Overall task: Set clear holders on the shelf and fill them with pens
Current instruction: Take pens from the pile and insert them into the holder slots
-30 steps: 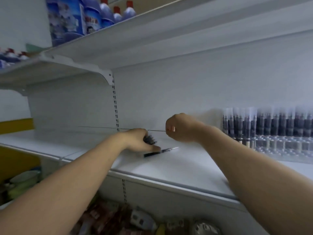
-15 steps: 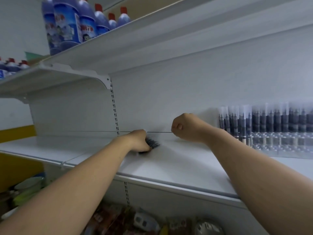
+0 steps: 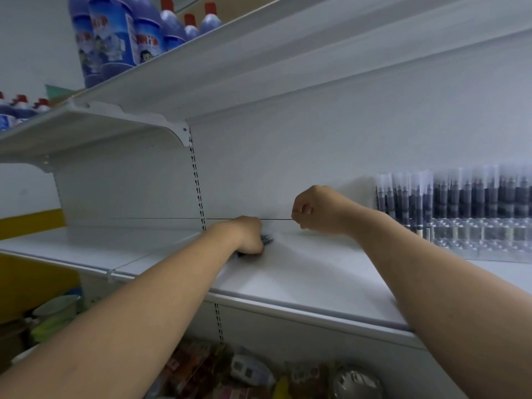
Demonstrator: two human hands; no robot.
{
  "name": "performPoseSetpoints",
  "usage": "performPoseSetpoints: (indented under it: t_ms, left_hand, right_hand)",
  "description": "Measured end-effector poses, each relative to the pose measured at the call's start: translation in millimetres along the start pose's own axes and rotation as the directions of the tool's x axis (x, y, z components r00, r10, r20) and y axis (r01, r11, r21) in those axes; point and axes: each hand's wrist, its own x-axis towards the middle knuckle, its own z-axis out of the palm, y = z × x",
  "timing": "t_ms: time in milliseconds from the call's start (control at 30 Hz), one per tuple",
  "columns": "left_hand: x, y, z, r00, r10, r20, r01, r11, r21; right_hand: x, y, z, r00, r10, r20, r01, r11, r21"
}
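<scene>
Reaching over the white shelf (image 3: 302, 272), both bare arms stretch toward its back panel. The left hand (image 3: 249, 236) rests low on the shelf surface, and its fingers are closed around a small bundle of dark pens (image 3: 267, 240); only the ends of the pens show beside the knuckles, lying on the shelf. The right hand (image 3: 319, 210) is held a little higher, near the back panel and apart from the left hand. It is curled into a loose fist, and I cannot tell if it holds something inside.

To the right, at the back of the same shelf, a clear holder (image 3: 472, 240) stands upright with rows of dark capped pens (image 3: 460, 197) in it. It is near the right forearm but does not touch it. The picture is blurred there, so the number of pens is not clear.

On the shelf above, at the left, blue bottles (image 3: 115, 38) with red caps stand in a group. Below the white shelf, packaged goods (image 3: 247, 370) are visible but too blurred to name.
</scene>
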Motion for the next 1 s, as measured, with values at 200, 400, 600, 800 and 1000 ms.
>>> performPoseSetpoints:
  t_ms: [200,400,600,800,1000]
  left_hand:
    - [-0.1,1.4,3.7,1.000,-0.008,0.025,0.007,0.999,0.048]
    - [0.3,2.9,10.3,1.000,-0.013,0.000,0.013,0.998,0.059]
    - [-0.6,4.5,11.4,1.000,0.017,0.012,-0.018,0.990,0.138]
    - [-5.5,9.4,12.8,0.997,0.042,0.069,-0.053,0.986,0.156]
    - [-13.0,-3.8,3.8,0.997,0.073,0.023,-0.073,0.997,0.006]
  right_hand:
    - [0.6,0.6,0.7,1.000,0.017,0.013,-0.017,1.000,0.004]
    - [-0.6,2.4,-0.1,1.000,0.011,0.023,-0.011,1.000,0.020]
    - [-0.1,-0.3,0.2,0.999,0.018,0.030,-0.018,1.000,0.012]
    - [-3.2,-1.9,-2.2,0.999,0.027,0.035,-0.027,0.999,0.017]
    - [-5.7,-12.7,-6.0,0.999,0.011,-0.040,-0.010,1.000,0.019]
